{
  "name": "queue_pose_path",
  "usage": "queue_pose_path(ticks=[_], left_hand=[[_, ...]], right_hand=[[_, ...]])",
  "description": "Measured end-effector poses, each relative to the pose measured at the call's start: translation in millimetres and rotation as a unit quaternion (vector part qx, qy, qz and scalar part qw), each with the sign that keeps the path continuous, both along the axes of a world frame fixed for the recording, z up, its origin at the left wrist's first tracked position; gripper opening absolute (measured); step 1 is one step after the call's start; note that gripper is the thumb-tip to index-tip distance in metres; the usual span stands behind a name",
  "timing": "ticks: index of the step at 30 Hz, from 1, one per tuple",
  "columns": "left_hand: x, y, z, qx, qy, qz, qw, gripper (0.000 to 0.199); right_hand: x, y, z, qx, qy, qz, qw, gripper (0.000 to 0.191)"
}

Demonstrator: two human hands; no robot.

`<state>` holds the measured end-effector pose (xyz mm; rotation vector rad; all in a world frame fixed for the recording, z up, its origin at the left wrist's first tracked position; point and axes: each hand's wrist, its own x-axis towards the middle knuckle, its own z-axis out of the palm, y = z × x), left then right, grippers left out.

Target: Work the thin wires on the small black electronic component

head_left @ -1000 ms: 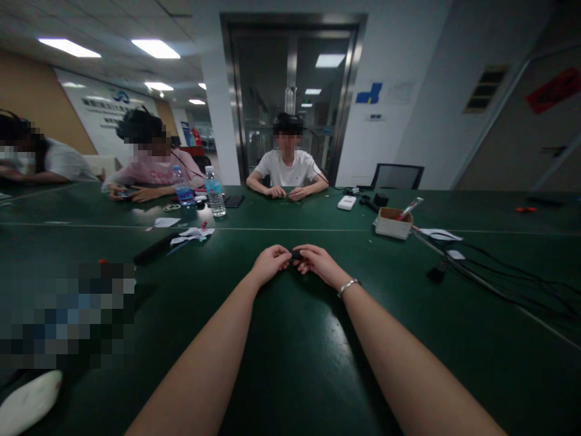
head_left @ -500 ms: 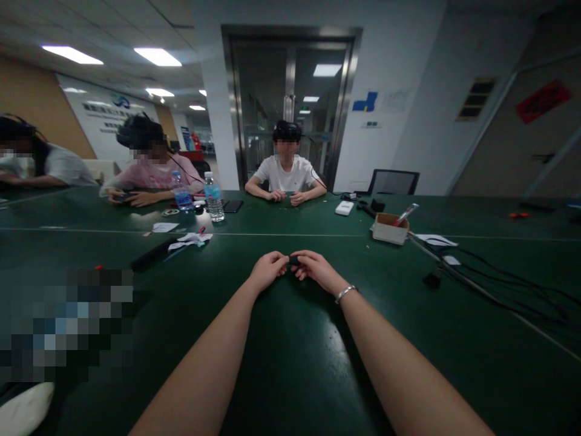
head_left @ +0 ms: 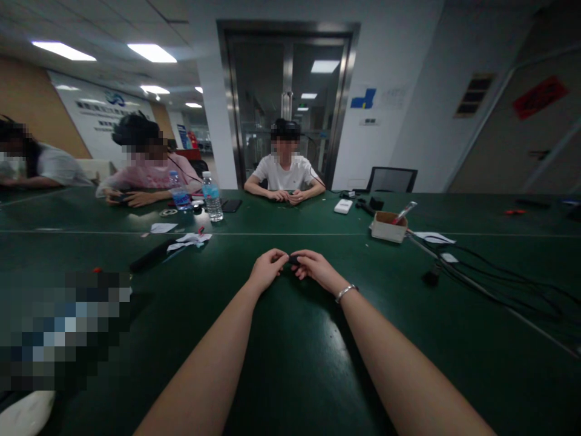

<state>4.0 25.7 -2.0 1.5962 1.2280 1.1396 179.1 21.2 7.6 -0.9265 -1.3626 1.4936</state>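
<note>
A small black object (head_left: 294,260) is between my two hands over the green table (head_left: 290,363). My right hand (head_left: 313,267), with a silver bracelet at the wrist, has its thumb and fingers closed on it. My left hand (head_left: 269,268) meets it from the left, thumb and index fingertip pinched together near its end. Whether anything is inside the left pinch is too small to tell.
Two water bottles (head_left: 212,197) and a phone (head_left: 231,206) stand left beyond my hands. Papers (head_left: 188,241) lie nearer. At the right are a small box (head_left: 389,227) and black cables (head_left: 494,278). Several people sit around the table.
The view has shifted slightly. The hands of the person opposite have come closer together. My own hands stay nearly the same around the black object.
</note>
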Motion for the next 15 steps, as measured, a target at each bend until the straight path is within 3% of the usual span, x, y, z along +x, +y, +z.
queue_pose_path(ticks=[8, 15], left_hand=[[-1.6, -1.5, 0.4, 0.026, -0.010, -0.043, 0.999, 0.033], [-1.8, -1.3, 1.1, 0.006, 0.001, -0.042, 0.999, 0.033]], right_hand=[[1.3, 2.4, -2.6, 0.001, 0.010, -0.002, 1.000, 0.016], [1.1, 1.2, -1.2, -0.001, 0.014, 0.002, 1.000, 0.016]])
